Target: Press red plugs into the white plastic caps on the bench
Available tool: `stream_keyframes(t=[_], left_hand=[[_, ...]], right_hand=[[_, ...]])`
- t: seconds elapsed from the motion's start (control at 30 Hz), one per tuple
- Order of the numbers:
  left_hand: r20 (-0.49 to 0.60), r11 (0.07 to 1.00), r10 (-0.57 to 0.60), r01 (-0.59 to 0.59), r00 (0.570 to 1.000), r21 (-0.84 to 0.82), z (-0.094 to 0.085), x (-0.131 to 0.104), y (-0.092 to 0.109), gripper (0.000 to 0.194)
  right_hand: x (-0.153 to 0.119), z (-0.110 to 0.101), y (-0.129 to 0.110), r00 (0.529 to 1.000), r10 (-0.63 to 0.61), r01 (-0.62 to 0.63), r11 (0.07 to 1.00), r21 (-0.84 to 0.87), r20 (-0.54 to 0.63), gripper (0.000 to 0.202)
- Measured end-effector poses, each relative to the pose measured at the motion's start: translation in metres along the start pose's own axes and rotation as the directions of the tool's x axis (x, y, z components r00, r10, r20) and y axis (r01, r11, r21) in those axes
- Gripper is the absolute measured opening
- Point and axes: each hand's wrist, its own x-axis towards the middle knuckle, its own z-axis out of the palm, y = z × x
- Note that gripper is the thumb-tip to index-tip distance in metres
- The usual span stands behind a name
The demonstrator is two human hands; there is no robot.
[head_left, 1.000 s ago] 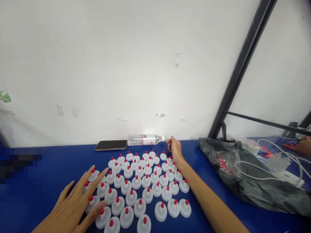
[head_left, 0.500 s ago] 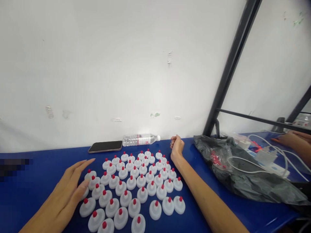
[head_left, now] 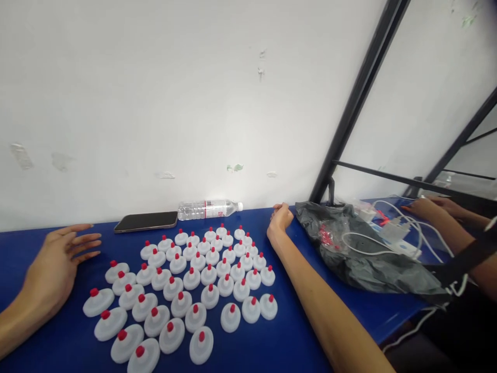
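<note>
Spread over the blue table (head_left: 298,336) are many white, round, cap-like pieces (head_left: 209,296), each with a small red tip pointing up. My left hand (head_left: 58,264) is at the left of the group, fingers apart and holding nothing, clear of the nearest white pieces. To the right of the group rests my right hand (head_left: 280,220), its fingers curled into a loose fist near the wall; nothing shows in it, though the palm side is hidden. My right forearm lies along the right side of the group.
Against the wall lie a black phone (head_left: 146,221) and a clear water bottle (head_left: 209,209) on its side. On the right are a grey plastic bag (head_left: 373,267), a small bag of red parts (head_left: 332,235), white cables, and a dark metal post (head_left: 357,109). Another person's hands (head_left: 430,208) show beyond.
My left hand has moved left, off the white pieces, and its fingers have spread. My right hand stays curled beside the group. The view has shifted slightly.
</note>
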Motion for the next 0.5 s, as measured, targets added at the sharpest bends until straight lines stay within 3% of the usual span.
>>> stream_keyframes(t=[0.1,0.23,0.5], left_hand=[[-0.02,0.995,-0.065,0.063,0.998,-0.083,0.0,-0.004,0.005,0.012],[-0.011,0.988,-0.112,0.11,0.994,-0.109,0.003,-0.011,0.011,0.013],[-0.008,0.986,-0.129,0.127,0.992,-0.108,0.008,-0.023,0.021,0.018]], right_hand=[[0.008,-0.006,0.0,0.992,0.097,-0.1,0.994,-0.031,-0.085,0.04],[0.009,-0.009,-0.006,0.987,0.128,-0.135,0.989,-0.066,-0.099,0.04],[-0.01,-0.001,-0.017,0.992,0.08,-0.056,0.974,-0.221,0.099,0.041]])
